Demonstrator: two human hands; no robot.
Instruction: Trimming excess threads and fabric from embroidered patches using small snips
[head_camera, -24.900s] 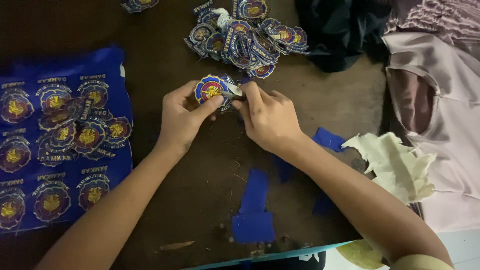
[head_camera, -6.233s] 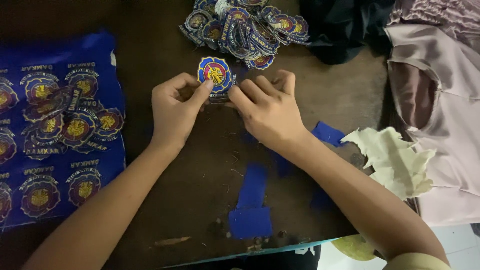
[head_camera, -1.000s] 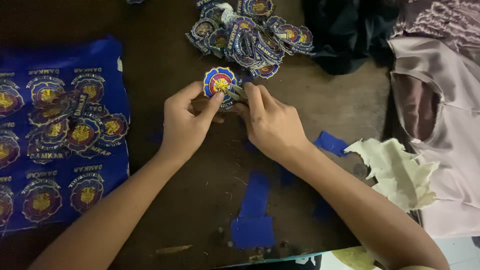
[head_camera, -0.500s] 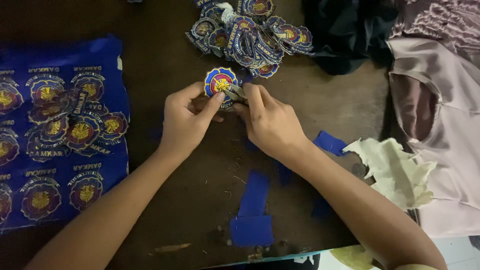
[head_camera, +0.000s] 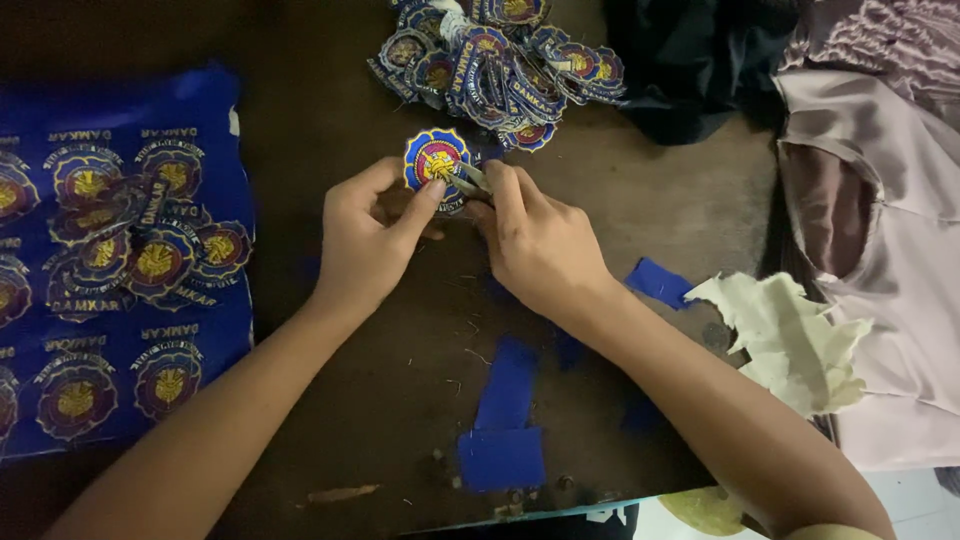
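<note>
Head view: both hands (head_camera: 450, 250) pinch patch (head_camera: 436, 158), seemingly clear of pile (head_camera: 505, 60).

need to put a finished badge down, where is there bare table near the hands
Bare wood lies between the blue sheet of badges and the left hand, and right of the right hand up to the pink cloth. Crowded: the badge pile above, blue scraps and pale paper below.

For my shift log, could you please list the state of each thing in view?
Left hand: pinching the round patch.
Right hand: holding a small metal tool against the patch.
Patch pile: loose, heaped.
Blue embroidered sheet: flat, uncut.
Blue scraps: scattered.
</note>
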